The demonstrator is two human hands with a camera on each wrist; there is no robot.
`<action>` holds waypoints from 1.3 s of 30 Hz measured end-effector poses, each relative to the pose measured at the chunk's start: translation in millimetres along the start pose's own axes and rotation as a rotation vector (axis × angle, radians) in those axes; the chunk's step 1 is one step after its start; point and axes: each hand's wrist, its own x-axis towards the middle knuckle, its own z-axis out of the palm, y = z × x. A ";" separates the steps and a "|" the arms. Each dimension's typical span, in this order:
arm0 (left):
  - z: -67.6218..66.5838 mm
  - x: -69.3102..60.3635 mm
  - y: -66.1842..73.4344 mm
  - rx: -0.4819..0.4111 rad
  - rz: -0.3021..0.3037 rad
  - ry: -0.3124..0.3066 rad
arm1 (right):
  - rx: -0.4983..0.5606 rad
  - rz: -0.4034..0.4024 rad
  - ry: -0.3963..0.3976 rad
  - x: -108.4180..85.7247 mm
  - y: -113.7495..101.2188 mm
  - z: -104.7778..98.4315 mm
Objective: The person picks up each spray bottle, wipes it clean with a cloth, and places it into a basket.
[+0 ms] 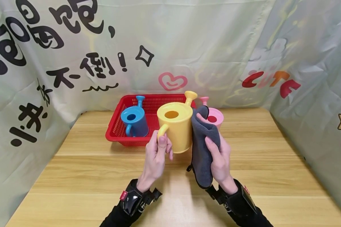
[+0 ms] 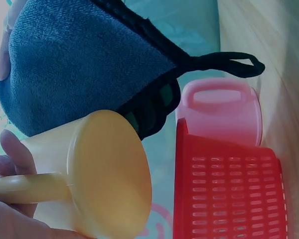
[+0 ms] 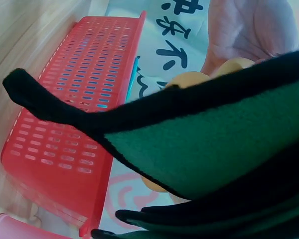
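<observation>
A yellow watering can [image 1: 179,132] is held up by its handle in my left hand [image 1: 155,154], whose fingers curl round the grip. My right hand [image 1: 220,157] grips a folded dark grey cloth [image 1: 201,151] and holds it against the can's right side. In the left wrist view the can's round base [image 2: 114,174] faces the camera, with the cloth [image 2: 89,64] lying along its side. The right wrist view shows the cloth's green-looking face [image 3: 219,139] and black edging, which hide most of the can.
Behind the hands a red plastic basket [image 1: 113,134] stands on the wooden table [image 1: 102,176], with a blue watering can [image 1: 134,121] in it. A pink watering can [image 1: 216,114] stands right of the basket, partly behind the cloth. Printed fabric [image 1: 216,37] walls the table's back and sides.
</observation>
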 end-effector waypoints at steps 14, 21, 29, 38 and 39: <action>2.3 2.6 -5.5 -0.018 -0.055 0.004 | -0.060 -0.031 -0.023 -4.5 5.0 5.5; 3.6 2.3 -3.7 -0.004 -0.106 -0.046 | -0.008 -0.090 -0.065 -6.2 8.7 9.9; 1.8 2.2 -4.3 0.004 -0.055 -0.009 | -0.035 -0.130 -0.038 -2.7 5.8 9.5; -4.6 6.6 -6.0 0.042 0.022 0.004 | 0.040 -0.126 -0.001 -1.5 2.2 6.0; -5.6 7.4 -6.0 0.050 0.021 0.005 | 0.039 -0.122 0.005 -1.4 2.0 5.4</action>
